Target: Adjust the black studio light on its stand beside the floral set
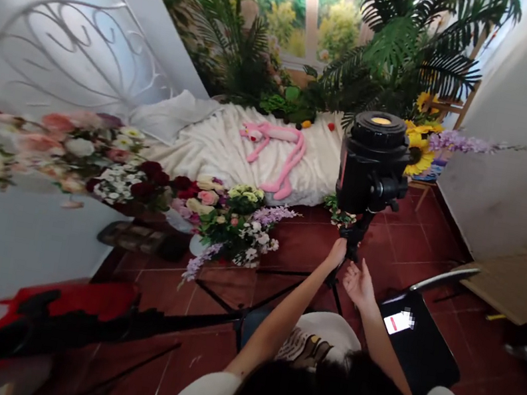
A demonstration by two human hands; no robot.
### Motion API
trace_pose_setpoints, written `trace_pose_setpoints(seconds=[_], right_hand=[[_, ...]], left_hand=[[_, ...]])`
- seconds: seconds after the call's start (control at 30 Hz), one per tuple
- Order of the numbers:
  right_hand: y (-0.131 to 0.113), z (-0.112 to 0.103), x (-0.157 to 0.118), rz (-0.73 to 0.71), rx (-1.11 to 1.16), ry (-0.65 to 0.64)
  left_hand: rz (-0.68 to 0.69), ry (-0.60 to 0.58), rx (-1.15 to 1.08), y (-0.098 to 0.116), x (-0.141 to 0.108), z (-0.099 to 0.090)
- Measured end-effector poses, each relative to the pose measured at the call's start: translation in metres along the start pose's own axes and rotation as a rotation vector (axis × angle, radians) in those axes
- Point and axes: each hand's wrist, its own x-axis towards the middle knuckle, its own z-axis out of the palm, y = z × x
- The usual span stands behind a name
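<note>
A black studio light (370, 158) is mounted upright on a stand (352, 234) in front of me. Just below the lamp, my left hand (337, 253) is closed around the upper part of the stand. My right hand (358, 283) is beside the stand, palm up with fingers apart, and nothing shows in it. Whether its fingertips touch the stand I cannot tell. The stand's lower part is partly hidden behind my forearms.
Bunches of artificial flowers (234, 219) are to the left. Behind, a pink plush toy (283, 140) lies on a white furry cover (211, 148). A chair with a black seat (425, 349) and a phone (394, 322) is at right; another stand's black pole (186, 323) crosses lower left.
</note>
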Motion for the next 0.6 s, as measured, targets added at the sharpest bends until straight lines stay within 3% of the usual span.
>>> trace_pose_setpoints(seconds=[0.13, 0.23, 0.43, 0.53, 0.6], right_hand=[[-0.005, 0.004, 0.008, -0.018, 0.021, -0.065], [-0.002, 0.002, 0.012, -0.1, -0.046, -0.002], [-0.004, -0.008, 0.003, -0.55, -0.694, 0.272], [-0.014, -0.009, -0.006, -0.695, -0.995, 0.321], [-0.022, -0.004, -0.009, -0.77, -1.071, 0.333]], left_hand=[[-0.011, -0.034, -0.006, -0.001, 0.002, 0.0], [-0.007, -0.039, 0.006, -0.002, 0.002, -0.002], [-0.011, -0.031, -0.02, -0.005, 0.002, 0.0], [-0.008, -0.009, -0.002, -0.005, 0.001, 0.0], [-0.017, 0.021, 0.012, -0.006, 0.001, -0.001]])
